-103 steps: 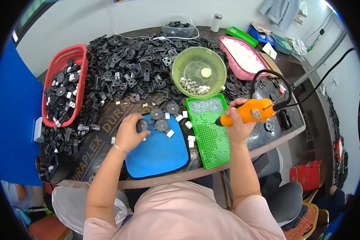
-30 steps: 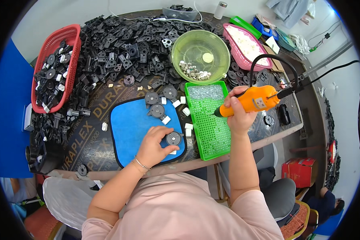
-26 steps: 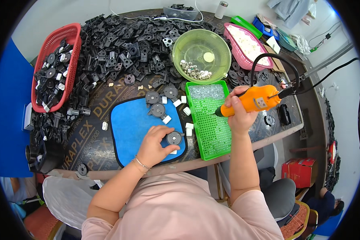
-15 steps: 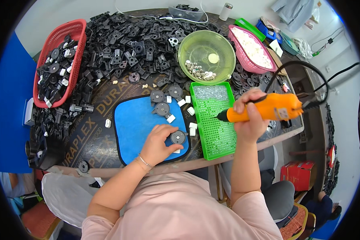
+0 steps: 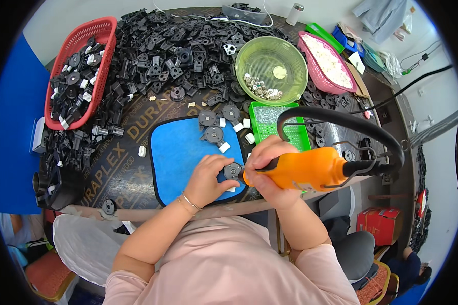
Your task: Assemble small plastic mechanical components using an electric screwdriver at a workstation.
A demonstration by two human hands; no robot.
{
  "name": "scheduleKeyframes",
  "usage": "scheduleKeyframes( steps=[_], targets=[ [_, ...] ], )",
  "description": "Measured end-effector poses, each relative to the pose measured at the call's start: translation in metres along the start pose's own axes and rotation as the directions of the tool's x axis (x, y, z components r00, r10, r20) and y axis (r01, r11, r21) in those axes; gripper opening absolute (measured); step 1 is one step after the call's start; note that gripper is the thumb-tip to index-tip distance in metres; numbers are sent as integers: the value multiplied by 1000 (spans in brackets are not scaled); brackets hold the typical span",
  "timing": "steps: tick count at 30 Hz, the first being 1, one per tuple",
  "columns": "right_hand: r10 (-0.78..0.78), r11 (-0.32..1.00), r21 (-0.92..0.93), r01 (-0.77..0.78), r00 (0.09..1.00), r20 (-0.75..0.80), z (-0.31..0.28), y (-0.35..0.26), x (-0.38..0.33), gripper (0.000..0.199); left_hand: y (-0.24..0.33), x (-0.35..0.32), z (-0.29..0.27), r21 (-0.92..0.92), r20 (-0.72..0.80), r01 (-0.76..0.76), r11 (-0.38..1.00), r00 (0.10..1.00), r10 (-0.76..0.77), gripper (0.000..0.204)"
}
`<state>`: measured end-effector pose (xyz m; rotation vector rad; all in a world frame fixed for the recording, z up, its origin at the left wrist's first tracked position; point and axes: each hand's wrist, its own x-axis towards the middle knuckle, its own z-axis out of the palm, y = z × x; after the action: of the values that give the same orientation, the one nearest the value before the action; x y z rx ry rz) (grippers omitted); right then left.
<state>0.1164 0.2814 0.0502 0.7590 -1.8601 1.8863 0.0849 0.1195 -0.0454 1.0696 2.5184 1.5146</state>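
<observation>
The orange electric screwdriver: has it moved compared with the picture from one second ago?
Yes. The orange electric screwdriver in the right hand came off the green tray toward the person's left; its tip now meets the round black part on the blue mat.

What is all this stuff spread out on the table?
Mat: one, blue, front centre.
Round part: one, black, on mat under both hands.
Loose parts: many, black, heaped at back.
Red basket: one, back left, holds black parts.
Bowl: one, green, back centre, small metal pieces inside.
Pink basket: one, back right.
Green tray: one, right of mat.
Screwdriver: one, orange, corded.
Left hand: steadies round part.
Right hand: grips screwdriver.
</observation>
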Motion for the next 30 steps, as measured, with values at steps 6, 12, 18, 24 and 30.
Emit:
scheduleKeyframes(
  steps=[6, 12, 18, 24, 30],
  targets=[
    [15, 1000, -27, -15, 1000, 10, 0, 2, -2, 21, 1, 0, 2, -7, -7, -19, 1000, 1000, 18, 53],
    [124, 992, -33, -122, 991, 55, 6, 0, -4, 21, -2, 0, 2, -7, -22, -40, 999, 999, 40, 52],
    [126, 991, 38, -128, 990, 59, 9, 3, 7, 23, -3, 3, -2, -14, -9, -8, 1000, 1000, 7, 51],
    [58, 878, 478, 12, 990, -130, -7, -16, 12, 31, -1, -4, -1, 3, -18, 28, 1000, 999, -28, 49],
    [5, 909, 394, 135, 943, -334, -53, -22, 2, 28, 18, 43, -147, 424, -459, 16, 906, 866, 200, 40]
  ],
)
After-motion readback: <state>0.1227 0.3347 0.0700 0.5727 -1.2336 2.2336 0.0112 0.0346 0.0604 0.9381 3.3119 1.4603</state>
